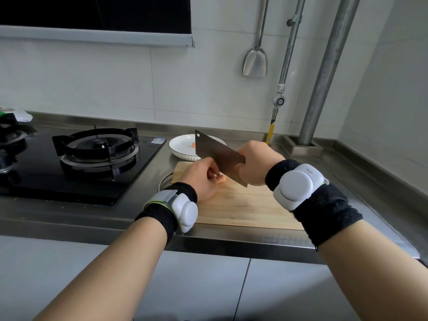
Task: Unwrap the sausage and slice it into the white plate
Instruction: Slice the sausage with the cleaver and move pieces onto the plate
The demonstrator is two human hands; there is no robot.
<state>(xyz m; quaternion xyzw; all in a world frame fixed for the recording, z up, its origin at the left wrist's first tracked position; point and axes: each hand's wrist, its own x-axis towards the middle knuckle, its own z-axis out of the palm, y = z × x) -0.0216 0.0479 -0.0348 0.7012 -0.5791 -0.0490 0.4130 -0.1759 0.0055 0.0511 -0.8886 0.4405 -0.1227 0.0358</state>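
Sausage (221, 179) lies on the wooden cutting board (243, 205), pinched by the left hand (201, 179). Only its stub shows, long axis left-right, end pointing right. The right hand (257, 163) grips the cleaver (215, 154), its blade just beside that end. Beyond, 1 slice (192, 145) sits in the white plate (180, 147).

Our left hand (201, 179) holds the sausage (221, 179) on the wooden cutting board (243, 205). Our right hand (257, 163) grips the cleaver (215, 151), tilted beside the sausage tip. One orange piece (193, 145) lies in the white plate (183, 144) at the board's far edge.
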